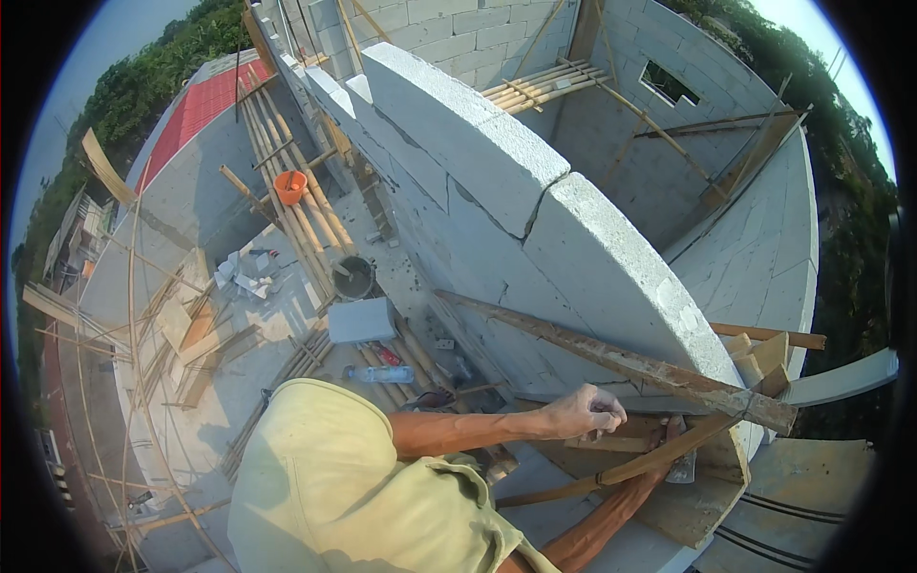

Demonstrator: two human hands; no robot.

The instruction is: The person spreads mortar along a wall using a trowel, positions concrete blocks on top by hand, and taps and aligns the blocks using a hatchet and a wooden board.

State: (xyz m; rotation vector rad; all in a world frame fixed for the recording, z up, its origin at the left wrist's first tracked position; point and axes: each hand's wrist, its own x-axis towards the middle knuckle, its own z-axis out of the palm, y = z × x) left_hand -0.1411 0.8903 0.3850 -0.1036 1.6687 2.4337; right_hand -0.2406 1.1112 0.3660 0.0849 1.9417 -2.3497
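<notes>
our yellow shirt [325,468] should stay clear of the boards [693,511] as we work, left hand's [583,413] fingers curled together, right hand's [660,440] too hidden to tell.

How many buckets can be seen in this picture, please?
2: an orange bucket on the bamboo poles, and a dark bucket near the pale block. Others may be hidden from view.

The block wall [478,121] at twelve o'clock looked matt, rough; the wooden beam [621,353] at four, coarse; the cloth shirt [315,468] at seven, matt; the bucket [286,197] at ten, smooth plastic.
</notes>
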